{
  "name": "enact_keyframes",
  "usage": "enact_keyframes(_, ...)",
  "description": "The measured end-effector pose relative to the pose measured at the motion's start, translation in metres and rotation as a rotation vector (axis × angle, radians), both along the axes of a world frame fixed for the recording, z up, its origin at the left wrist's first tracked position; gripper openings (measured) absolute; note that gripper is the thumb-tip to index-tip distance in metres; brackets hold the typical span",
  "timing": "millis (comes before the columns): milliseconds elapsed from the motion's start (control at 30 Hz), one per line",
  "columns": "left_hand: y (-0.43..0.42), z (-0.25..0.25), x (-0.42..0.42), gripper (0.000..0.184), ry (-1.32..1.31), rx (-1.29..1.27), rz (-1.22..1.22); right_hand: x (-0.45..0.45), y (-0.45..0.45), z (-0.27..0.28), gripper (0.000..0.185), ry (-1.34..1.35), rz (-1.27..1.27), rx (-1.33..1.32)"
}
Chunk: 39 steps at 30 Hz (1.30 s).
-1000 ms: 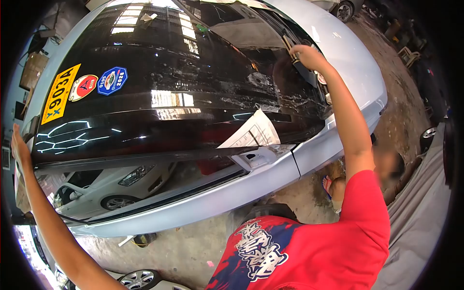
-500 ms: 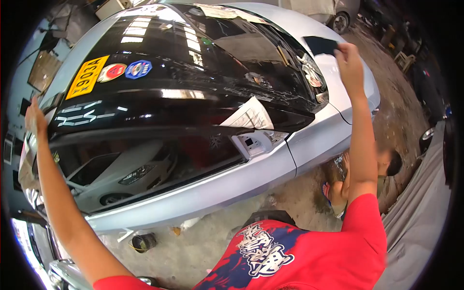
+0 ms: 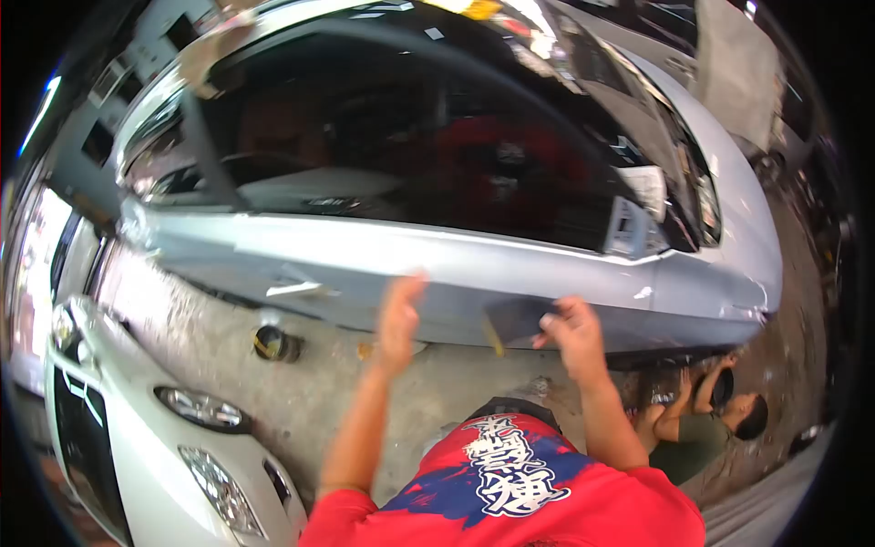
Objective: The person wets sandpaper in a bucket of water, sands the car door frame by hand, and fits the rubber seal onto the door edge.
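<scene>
My right hand (image 3: 574, 337) pinches a dark sheet of sandpaper (image 3: 518, 326), which has a yellowish edge. The sheet hangs in front of the grey car's side and is somewhat blurred. To its left, my left hand (image 3: 399, 324) is raised with its fingers stretched upward and nothing visible in them; motion smears it. Behind both hands runs the car door (image 3: 355, 246), silver above and duller grey below. A white door handle (image 3: 293, 289) sticks out from it. Above the door is a dark side window (image 3: 365, 137).
A white car (image 3: 137, 456) stands at lower left. A black bucket (image 3: 276, 344) sits on the concrete floor (image 3: 319, 392). At right, another person (image 3: 711, 424) crouches by the car's lower side. Paper sheets (image 3: 645, 190) lie near the windshield.
My view has swung down and left, from the roof to the car's side. Both hands have come down from the car and closer together. The sandpaper has stayed in my right hand.
</scene>
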<state>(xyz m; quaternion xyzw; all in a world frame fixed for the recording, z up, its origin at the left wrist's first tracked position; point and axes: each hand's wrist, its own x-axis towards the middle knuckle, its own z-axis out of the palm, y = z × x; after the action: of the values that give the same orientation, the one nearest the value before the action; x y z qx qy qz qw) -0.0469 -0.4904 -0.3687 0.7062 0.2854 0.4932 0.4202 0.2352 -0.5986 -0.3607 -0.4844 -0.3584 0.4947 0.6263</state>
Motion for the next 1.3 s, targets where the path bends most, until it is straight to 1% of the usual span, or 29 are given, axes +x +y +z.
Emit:
enact_keyframes(33,-0.041,-0.038,-0.018,0.071,-0.155,-0.342,-0.146,-0.03,-0.004,-0.017,0.019,-0.045,0.132,-0.082)
enact_keyframes(67,-0.083,-0.067,-0.032,0.072,-0.351,-0.515,-0.163,-0.062,-0.007,-0.027,0.018,-0.094,0.241,-0.107)
enact_keyframes(133,-0.156,-0.075,-0.058,0.062,-0.638,-0.782,0.005,-0.122,-0.018,-0.045,0.017,-0.191,0.461,-0.171)
enact_keyframes(233,-0.204,-0.075,-0.137,0.047,-0.273,-0.882,0.131,-0.197,-0.023,-0.068,0.017,-0.218,0.743,-0.192)
enact_keyframes(267,-0.206,-0.096,-0.169,0.034,-0.294,-0.93,0.126,-0.221,-0.019,-0.068,0.016,-0.248,0.842,-0.17)
enact_keyframes(367,-0.22,-0.078,-0.231,0.033,-0.351,-0.887,0.118,-0.286,-0.012,-0.053,0.015,-0.358,1.036,-0.04)
enact_keyframes(433,-0.23,-0.077,-0.258,0.034,-0.322,-0.891,0.147,-0.324,-0.006,-0.041,0.016,-0.421,1.188,-0.006)
enact_keyframes(467,-0.233,-0.079,-0.268,0.035,-0.307,-0.893,0.157,-0.341,-0.002,-0.037,0.016,-0.455,1.259,0.011)
enact_keyframes(567,-0.239,-0.103,-0.295,0.039,-0.267,-0.982,0.105,-0.39,0.01,-0.035,0.02,-0.6,1.391,0.197)
enact_keyframes(600,-0.237,-0.094,-0.301,0.039,-0.356,-1.03,0.096,-0.404,0.015,-0.04,0.022,-0.608,1.403,0.232)
enact_keyframes(667,-0.232,-0.105,-0.318,0.038,-0.516,-1.055,0.168,-0.431,0.036,-0.052,0.026,-0.618,1.417,0.317)
enact_keyframes(700,-0.22,-0.113,-0.33,0.037,-0.583,-1.044,0.2,-0.444,0.052,-0.05,0.029,-0.642,1.377,0.297)
enact_keyframes(733,-0.213,-0.127,-0.342,0.036,-0.495,-0.965,0.336,-0.455,0.067,-0.047,0.031,-0.66,1.334,0.282)
enact_keyframes(800,-0.197,-0.167,-0.373,0.035,-0.424,-0.969,0.538,-0.477,0.109,-0.046,0.038,-0.739,1.232,0.253)
enact_keyframes(833,-0.192,-0.19,-0.393,0.035,-0.385,-0.973,0.641,-0.489,0.134,-0.038,0.038,-0.757,1.152,0.303)
enact_keyframes(900,-0.186,-0.243,-0.44,0.034,0.317,-1.119,0.841,-0.511,0.197,-0.005,0.037,-0.791,0.98,0.394)
enact_keyframes(967,-0.193,-0.285,-0.471,0.03,0.234,-1.139,0.939,-0.533,0.267,0.029,0.036,-0.869,0.631,0.754)
enact_keyframes(1033,-0.201,-0.285,-0.492,0.027,0.381,-1.198,0.935,-0.545,0.324,0.098,0.036,-0.911,0.433,0.824)
enact_keyframes(1067,-0.222,-0.355,-0.517,0.028,0.464,-1.201,0.996,-0.55,0.359,0.129,0.036,-0.97,0.312,0.929)
enact_keyframes(1100,-0.22,-0.363,-0.527,0.03,0.545,-1.207,1.056,-0.553,0.39,0.157,0.036,-1.03,0.189,1.021)
enact_keyframes(1133,-0.21,-0.369,-0.535,0.031,0.592,-1.255,0.983,-0.556,0.414,0.185,0.034,-1.047,0.044,1.059)
enact_keyframes(1167,-0.19,-0.363,-0.544,0.031,0.603,-1.287,0.926,-0.559,0.436,0.211,0.032,-1.068,-0.098,1.094)
enact_keyframes(1233,-0.154,-0.361,-0.564,0.032,0.623,-1.315,0.855,-0.559,0.48,0.259,0.029,-1.222,-0.338,1.148)
enact_keyframes(1300,-0.12,-0.358,-0.586,0.033,0.638,-1.313,0.794,-0.554,0.532,0.287,0.029,-1.334,-0.557,1.182)
